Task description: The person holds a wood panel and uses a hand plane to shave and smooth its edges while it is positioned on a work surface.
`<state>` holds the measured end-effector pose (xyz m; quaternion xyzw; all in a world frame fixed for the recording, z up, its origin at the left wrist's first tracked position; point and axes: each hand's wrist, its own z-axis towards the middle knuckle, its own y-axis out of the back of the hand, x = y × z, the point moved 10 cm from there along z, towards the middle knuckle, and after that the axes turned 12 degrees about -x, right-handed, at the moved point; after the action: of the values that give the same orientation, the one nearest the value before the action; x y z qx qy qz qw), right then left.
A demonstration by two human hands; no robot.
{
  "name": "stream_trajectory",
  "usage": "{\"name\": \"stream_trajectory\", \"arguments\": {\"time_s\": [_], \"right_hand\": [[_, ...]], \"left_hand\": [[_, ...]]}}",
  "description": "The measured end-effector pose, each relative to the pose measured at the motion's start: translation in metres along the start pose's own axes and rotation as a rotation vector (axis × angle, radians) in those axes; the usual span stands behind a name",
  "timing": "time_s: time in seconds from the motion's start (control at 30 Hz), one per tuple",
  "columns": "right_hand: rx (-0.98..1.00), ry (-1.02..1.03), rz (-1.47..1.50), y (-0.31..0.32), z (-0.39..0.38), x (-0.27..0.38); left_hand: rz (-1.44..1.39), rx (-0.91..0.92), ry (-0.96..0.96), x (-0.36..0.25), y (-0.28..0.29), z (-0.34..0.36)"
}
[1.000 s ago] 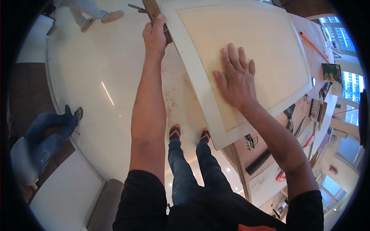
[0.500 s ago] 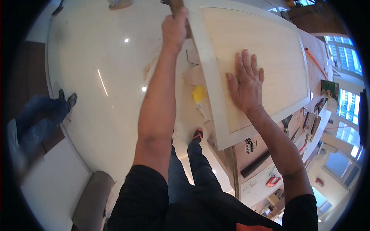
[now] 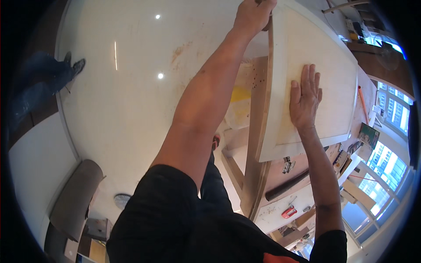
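At the top of the view, my left hand (image 3: pixel 252 15) is closed round a dark wooden tool (image 3: pixel 266 25), which looks like a hand plane, at the left edge of a pale framed panel (image 3: pixel 333 83). The tool is mostly hidden by the hand and cut off by the picture's edge. My right hand (image 3: pixel 306 103) lies flat on the panel's middle, thumb and fingers stretched out. The panel rests on a workbench (image 3: pixel 280 171), where a metal fitting (image 3: pixel 288 165), a dark tube (image 3: pixel 285 185) and a red clamp (image 3: pixel 289 211) lie below it.
Another person's legs (image 3: pixel 44 76) are at the far left. A grey roll (image 3: pixel 76 197) stands at lower left beside a white board (image 3: pixel 37 158). An orange tube (image 3: pixel 363 105) and a green box (image 3: pixel 367 133) lie at the bench's right. Pale floor (image 3: pixel 114 96) runs along the left.
My left hand has moved right and up along the panel's edge with the tool. My right hand stays on the panel, appearing further right as the view has shifted.
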<state>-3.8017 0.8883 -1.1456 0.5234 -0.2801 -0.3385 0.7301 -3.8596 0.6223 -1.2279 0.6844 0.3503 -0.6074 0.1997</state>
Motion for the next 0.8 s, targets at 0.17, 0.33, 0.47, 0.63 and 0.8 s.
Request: {"name": "stream_trajectory", "arguments": {"time_s": [0.17,0.33,0.47,0.63,0.8], "right_hand": [[-0.007,-0.045,-0.021,0.003,-0.008,-0.024],[-0.019,-0.062,-0.022,0.007,-0.008,-0.016],[-0.016,-0.059,-0.009,0.002,-0.013,-0.018],[-0.071,-0.047,-0.010,0.005,-0.009,-0.016],[-0.137,-0.048,-0.057,0.006,-0.011,-0.029]], "left_hand": [[0.156,-0.002,0.122,0.036,0.009,-0.165],[-0.054,0.222,0.436,0.075,0.050,-0.371],[0.154,0.043,0.182,0.054,0.035,-0.257],[0.146,-0.008,0.107,0.017,0.021,-0.154],[-0.043,0.003,0.044,0.038,0.045,-0.346]]}}
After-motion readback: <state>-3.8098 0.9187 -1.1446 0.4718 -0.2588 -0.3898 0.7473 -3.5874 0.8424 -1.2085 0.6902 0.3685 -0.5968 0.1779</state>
